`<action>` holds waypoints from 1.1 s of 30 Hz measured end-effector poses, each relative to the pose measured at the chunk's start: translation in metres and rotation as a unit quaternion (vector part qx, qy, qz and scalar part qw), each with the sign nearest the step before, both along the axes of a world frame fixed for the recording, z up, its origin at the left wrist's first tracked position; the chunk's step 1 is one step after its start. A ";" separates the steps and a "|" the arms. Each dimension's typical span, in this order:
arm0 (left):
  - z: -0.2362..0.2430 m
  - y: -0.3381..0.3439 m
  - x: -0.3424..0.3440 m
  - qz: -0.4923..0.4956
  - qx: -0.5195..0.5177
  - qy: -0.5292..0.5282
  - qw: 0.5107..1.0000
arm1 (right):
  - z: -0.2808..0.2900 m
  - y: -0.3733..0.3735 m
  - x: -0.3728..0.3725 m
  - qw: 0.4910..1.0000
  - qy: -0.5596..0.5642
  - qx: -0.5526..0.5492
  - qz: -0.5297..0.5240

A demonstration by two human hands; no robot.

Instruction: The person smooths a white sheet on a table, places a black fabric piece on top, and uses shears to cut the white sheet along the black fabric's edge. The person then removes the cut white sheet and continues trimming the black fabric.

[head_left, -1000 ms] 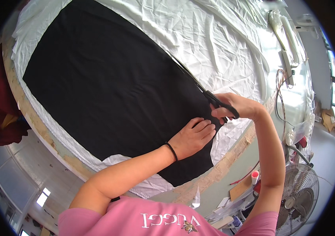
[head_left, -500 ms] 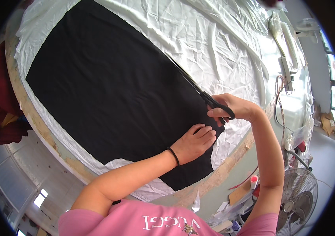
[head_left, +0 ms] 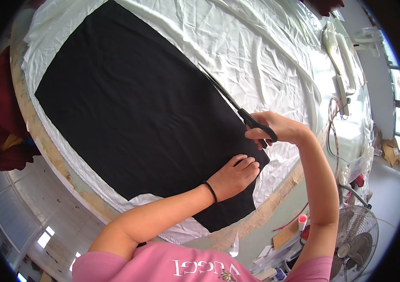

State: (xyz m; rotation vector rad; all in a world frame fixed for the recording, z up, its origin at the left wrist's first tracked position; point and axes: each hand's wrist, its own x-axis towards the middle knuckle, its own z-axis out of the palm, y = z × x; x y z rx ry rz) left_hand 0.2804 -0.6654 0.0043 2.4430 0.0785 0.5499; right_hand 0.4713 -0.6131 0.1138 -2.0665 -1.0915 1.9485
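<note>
Black cloth [head_left: 129, 108] lies on white cloth [head_left: 256, 61], its outline already shaped. The left hand [head_left: 233, 177] rests on the black cloth's near end, gripping nothing visible. Scissors [head_left: 241, 113], held in the right hand [head_left: 273, 128], follow its right edge; how much remains uncut, I cannot tell.

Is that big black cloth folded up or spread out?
Spread: the large black cloth lies flat over wrinkled white fabric, the left hand resting on it. Whether it's doubled, I cannot tell.

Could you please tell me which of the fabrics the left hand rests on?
The black fabric under the left hand, spread over the white fabric; the dark red fabric is at the far left.
</note>
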 end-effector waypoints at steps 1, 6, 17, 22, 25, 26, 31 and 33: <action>0.000 0.000 0.000 0.000 0.001 -0.002 1.000 | -0.001 0.003 0.001 1.000 0.006 0.001 -0.002; 0.000 0.000 0.000 0.005 0.005 -0.003 1.000 | -0.004 0.008 -0.002 1.000 -0.002 0.016 -0.006; -0.002 -0.001 0.001 0.006 0.004 -0.008 1.000 | -0.003 0.025 -0.006 0.999 -0.022 0.016 0.016; -0.002 -0.001 0.001 0.003 -0.002 -0.007 1.000 | -0.013 0.023 0.001 0.999 -0.020 0.030 0.020; -0.001 -0.001 0.000 0.000 0.001 0.001 1.000 | -0.010 0.025 -0.002 1.000 -0.008 0.026 0.012; -0.001 -0.001 0.000 0.001 0.001 -0.001 1.000 | -0.009 0.027 -0.004 1.000 -0.008 0.024 0.014; -0.002 -0.003 0.001 0.003 -0.002 -0.011 1.000 | -0.011 0.032 -0.004 0.999 -0.009 0.030 0.012; -0.002 -0.005 0.000 0.002 -0.001 -0.008 1.000 | -0.013 0.032 -0.001 0.999 -0.020 0.026 0.022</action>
